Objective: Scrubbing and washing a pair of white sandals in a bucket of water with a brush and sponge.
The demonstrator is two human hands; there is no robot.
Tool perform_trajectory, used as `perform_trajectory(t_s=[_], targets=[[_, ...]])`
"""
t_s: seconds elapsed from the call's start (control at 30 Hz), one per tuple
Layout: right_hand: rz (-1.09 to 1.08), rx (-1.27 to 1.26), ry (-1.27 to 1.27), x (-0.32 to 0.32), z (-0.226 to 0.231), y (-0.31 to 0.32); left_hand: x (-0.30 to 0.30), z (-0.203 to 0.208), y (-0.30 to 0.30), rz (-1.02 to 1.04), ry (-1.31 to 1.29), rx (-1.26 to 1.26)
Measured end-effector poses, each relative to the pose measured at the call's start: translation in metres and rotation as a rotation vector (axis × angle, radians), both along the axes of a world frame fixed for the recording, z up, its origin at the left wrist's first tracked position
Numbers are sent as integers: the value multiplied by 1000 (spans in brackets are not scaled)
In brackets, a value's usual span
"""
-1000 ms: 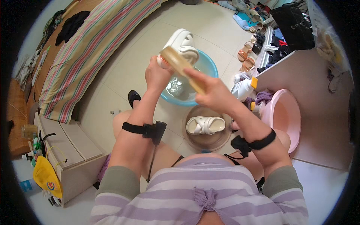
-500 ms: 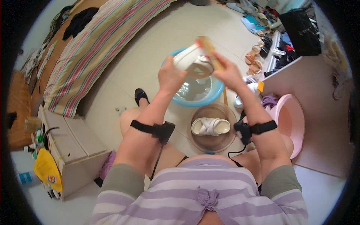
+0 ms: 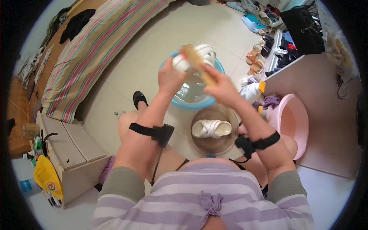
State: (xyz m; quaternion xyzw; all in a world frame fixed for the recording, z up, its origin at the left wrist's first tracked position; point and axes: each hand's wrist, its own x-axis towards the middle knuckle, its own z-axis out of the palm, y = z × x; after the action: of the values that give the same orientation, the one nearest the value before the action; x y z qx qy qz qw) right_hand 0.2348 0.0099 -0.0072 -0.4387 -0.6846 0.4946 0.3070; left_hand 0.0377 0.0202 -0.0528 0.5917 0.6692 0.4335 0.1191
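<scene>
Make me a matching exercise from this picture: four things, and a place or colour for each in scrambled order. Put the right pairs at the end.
Things
1. brush
2. raised sandal
3. unheld sandal
4. basin of water

Places or colours
A. inside the translucent round basin
B. light blue
C. in the right grip
D. in the left grip

Pairs: 1-C, 2-D, 3-A, 4-B

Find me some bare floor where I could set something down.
Bare tile lies between the striped bedspread and the blue basin, and again from the basin across to the orange sandals. It's crowded to your right, around the white bottle and pink tub.
</scene>
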Motion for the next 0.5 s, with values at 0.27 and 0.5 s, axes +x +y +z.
perform_trajectory(t_s=[0.27, 0.5], targets=[[-270, -72, 24, 35, -5, 42, -3, 12, 2, -10, -124, 80], [61, 209, 1, -34, 4, -15, -15, 5, 0, -18, -171, 88]])
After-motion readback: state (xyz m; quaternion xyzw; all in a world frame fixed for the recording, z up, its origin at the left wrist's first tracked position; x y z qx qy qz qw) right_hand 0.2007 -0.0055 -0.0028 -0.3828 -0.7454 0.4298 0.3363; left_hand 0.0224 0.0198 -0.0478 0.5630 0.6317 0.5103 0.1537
